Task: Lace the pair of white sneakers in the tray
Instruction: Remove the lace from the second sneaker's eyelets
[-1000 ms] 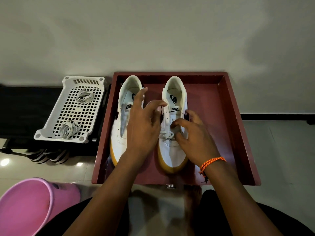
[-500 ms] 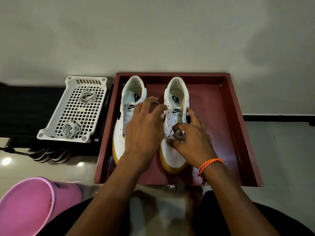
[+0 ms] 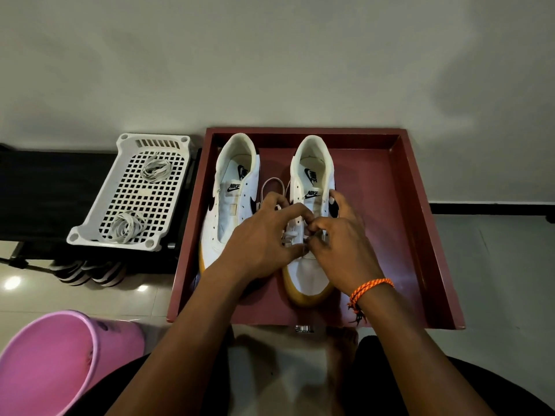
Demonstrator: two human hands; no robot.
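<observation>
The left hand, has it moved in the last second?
Yes. The left hand has slid toward the right shoe, leaving more of the left shoe uncovered, and now meets the right hand.

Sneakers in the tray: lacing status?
Done: only the lowest eyelets of the right sneaker show lace. In hand: left hand and right hand pinch that lace there. Left: its upper eyelets, then the whole left sneaker, still bare; spare laces wait in the white basket.
</observation>
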